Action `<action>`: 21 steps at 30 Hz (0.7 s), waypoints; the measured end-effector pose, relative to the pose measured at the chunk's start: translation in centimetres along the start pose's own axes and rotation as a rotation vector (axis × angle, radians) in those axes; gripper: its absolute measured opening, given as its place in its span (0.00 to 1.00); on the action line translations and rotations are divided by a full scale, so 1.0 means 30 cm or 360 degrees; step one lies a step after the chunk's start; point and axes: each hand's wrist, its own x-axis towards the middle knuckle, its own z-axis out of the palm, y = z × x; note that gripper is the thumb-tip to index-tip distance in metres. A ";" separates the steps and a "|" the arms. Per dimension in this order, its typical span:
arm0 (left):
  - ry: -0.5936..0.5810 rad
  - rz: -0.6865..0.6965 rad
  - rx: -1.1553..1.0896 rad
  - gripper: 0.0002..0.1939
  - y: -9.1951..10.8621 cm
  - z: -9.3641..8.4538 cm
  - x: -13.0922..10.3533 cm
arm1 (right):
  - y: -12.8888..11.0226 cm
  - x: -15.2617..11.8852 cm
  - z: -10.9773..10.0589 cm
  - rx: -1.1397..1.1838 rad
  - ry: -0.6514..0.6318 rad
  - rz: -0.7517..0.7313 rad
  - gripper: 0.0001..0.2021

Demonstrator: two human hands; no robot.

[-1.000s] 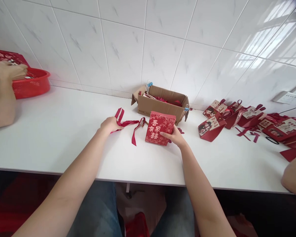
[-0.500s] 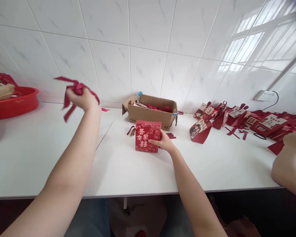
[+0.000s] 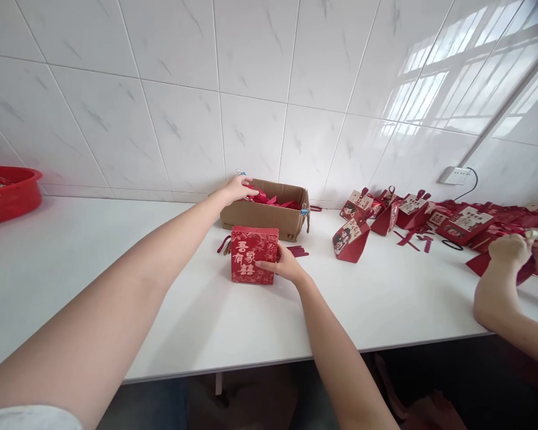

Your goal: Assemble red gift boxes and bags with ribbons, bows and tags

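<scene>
"Standing upright on the white table (image 3: 197,298), what is that?"

"A red cardboard box with a floral pattern and pale lettering (image 3: 251,254), just in front of the open brown carton (image 3: 260,220)."

"And who has it?"

"The right hand (image 3: 286,264) does, closed around its right edge, thumb across the front."

"What about the left hand (image 3: 238,187)?"

"Over the carton's left end, partly open, fingers stretched out above the dark red ribbons (image 3: 273,202). I can't tell whether its fingertips touch them."

"Anything near the box?"

"Short ribbon strips (image 3: 298,251) lie just right of it. Farther right sits a red triangular gift box with a picture tag (image 3: 352,240), and behind it more red gift boxes (image 3: 412,210)."

"And at the edges?"

"Another person's hands (image 3: 511,251) are working at far right; a red plastic basket (image 3: 9,200) sits at far left."
</scene>
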 end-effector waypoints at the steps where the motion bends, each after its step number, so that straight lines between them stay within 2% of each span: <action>1: -0.0051 -0.0044 -0.0028 0.29 0.004 -0.018 -0.010 | -0.004 -0.002 0.000 0.0014 -0.0021 0.0004 0.32; 4: -0.0161 -0.0113 -0.0042 0.33 0.009 -0.080 -0.054 | -0.013 -0.008 -0.002 0.0044 -0.0106 0.0003 0.32; 6: -0.0112 -0.0124 0.0027 0.30 -0.006 -0.118 -0.097 | -0.013 -0.007 -0.004 0.0069 -0.0105 0.0025 0.32; 8: 0.0005 -0.0148 0.0110 0.23 -0.039 -0.143 -0.155 | -0.005 -0.002 -0.006 0.0112 -0.0017 0.0071 0.32; 10: 0.0021 -0.0183 0.0155 0.18 -0.087 -0.152 -0.229 | 0.011 0.007 -0.006 0.0125 0.0178 0.0088 0.32; 14: -0.0242 -0.0238 0.0245 0.08 -0.193 -0.126 -0.401 | 0.050 0.025 -0.006 -0.0007 0.0746 -0.0018 0.29; 16: -0.0320 -0.0275 0.0292 0.05 -0.235 -0.099 -0.478 | 0.064 0.029 -0.007 -0.0083 0.0931 -0.0065 0.29; 21: -0.0198 -0.0394 0.0482 0.09 -0.288 -0.022 -0.586 | 0.064 0.027 -0.015 -0.0225 0.1161 -0.0086 0.29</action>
